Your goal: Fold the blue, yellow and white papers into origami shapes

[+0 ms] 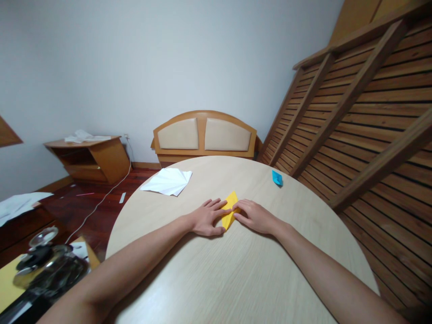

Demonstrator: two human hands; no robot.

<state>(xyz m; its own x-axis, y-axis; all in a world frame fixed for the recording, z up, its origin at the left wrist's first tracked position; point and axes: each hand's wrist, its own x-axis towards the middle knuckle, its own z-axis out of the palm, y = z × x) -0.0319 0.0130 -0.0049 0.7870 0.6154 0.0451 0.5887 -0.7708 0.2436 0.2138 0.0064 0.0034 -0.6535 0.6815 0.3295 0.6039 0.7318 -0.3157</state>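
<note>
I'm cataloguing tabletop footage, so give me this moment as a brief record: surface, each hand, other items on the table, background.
Surface: round, pale wood-grain table
Left hand: fingers spread, fingertips on the small yellow folded paper
Right hand: fingers curled at that paper's right edge; exact grip unclear
Far left: large white creased paper sheet
Far right: small blue folded paper piece
Background: arched wooden headboard with two cream panels

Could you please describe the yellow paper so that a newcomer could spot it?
Start with the round table. Near its middle, the left hand and right hand both touch the folded yellow paper. Its colour sets it apart from the white sheet and blue paper farther back.
</note>
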